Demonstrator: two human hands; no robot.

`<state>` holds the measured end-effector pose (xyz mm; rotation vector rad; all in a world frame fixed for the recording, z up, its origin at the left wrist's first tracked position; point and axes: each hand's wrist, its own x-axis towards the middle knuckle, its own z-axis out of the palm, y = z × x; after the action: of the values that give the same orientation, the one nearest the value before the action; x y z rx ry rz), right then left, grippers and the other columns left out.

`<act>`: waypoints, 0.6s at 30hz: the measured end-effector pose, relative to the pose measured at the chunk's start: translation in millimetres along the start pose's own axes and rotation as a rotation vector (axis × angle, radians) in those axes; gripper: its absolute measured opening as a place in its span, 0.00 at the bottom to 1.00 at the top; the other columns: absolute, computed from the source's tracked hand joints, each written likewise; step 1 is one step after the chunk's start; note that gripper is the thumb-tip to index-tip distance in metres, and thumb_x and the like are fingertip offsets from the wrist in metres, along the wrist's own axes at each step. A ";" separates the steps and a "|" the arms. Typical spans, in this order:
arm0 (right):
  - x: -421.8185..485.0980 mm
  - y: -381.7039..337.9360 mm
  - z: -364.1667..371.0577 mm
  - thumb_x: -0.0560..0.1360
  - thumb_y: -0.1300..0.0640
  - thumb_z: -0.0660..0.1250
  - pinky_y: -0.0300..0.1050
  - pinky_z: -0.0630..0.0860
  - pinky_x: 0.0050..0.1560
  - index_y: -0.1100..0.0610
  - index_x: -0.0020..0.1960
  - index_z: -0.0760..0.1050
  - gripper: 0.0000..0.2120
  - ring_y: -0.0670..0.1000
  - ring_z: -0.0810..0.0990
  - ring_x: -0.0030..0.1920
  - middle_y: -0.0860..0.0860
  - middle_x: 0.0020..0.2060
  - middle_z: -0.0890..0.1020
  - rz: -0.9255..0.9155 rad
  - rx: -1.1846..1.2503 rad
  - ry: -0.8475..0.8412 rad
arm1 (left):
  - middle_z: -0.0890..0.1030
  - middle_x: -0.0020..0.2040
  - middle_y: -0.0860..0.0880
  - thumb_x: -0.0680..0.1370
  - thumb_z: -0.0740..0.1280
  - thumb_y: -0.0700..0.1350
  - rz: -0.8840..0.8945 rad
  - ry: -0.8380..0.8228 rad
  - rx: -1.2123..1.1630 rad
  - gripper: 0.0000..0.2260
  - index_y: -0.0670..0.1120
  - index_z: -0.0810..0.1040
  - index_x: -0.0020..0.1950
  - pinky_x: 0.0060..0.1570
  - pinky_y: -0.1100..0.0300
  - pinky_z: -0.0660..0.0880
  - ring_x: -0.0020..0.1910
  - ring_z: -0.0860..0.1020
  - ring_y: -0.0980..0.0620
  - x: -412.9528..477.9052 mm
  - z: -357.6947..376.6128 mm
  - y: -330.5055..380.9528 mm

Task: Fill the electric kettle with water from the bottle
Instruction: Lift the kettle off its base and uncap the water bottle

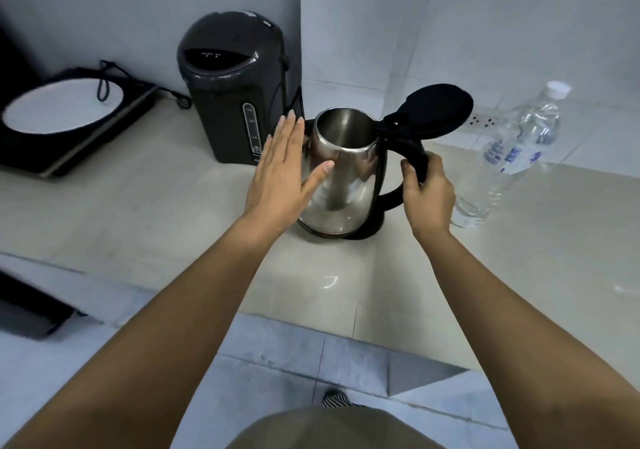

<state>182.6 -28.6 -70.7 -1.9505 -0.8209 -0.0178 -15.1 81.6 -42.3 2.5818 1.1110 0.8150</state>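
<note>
A shiny steel electric kettle (341,178) stands on its black base at the middle of the counter. Its black lid (438,110) is flipped up and back, so the mouth is open. My right hand (427,195) is closed around the kettle's black handle. My left hand (282,168) is flat with fingers straight, just left of the kettle's body, the thumb tip touching or nearly touching the steel. A clear plastic water bottle (512,157) with a white cap stands upright to the right of the kettle, capped and untouched.
A dark grey thermo pot (235,84) stands right behind my left hand. An induction cooker (69,119) with a white round plate and a coiled cord sits at far left. A white power strip (485,121) lies by the tiled wall. The counter edge (346,327) runs below.
</note>
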 end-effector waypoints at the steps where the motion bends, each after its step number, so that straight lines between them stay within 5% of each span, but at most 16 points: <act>1: -4.8 -5.2 4.9 0.79 0.49 0.61 0.52 0.76 0.50 0.56 0.63 0.71 0.16 0.59 0.80 0.50 0.55 0.49 0.83 -0.001 0.015 -0.016 | 0.48 0.80 0.49 0.80 0.54 0.63 -0.011 0.008 0.015 0.35 0.43 0.49 0.80 0.77 0.58 0.44 0.78 0.44 0.56 -7.0 -5.3 -6.7; 18: -77.0 -42.8 69.5 0.79 0.50 0.62 0.55 0.76 0.55 0.55 0.63 0.71 0.14 0.58 0.80 0.53 0.54 0.50 0.83 0.007 0.064 -0.308 | 0.48 0.80 0.46 0.77 0.45 0.68 -0.218 -0.102 0.184 0.39 0.44 0.48 0.80 0.77 0.56 0.42 0.79 0.45 0.52 -110.2 -37.7 -86.3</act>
<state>77.4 -2.3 -99.6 -1.9215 -1.0012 0.3168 -150.5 61.0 -90.1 2.5504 1.4648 0.5482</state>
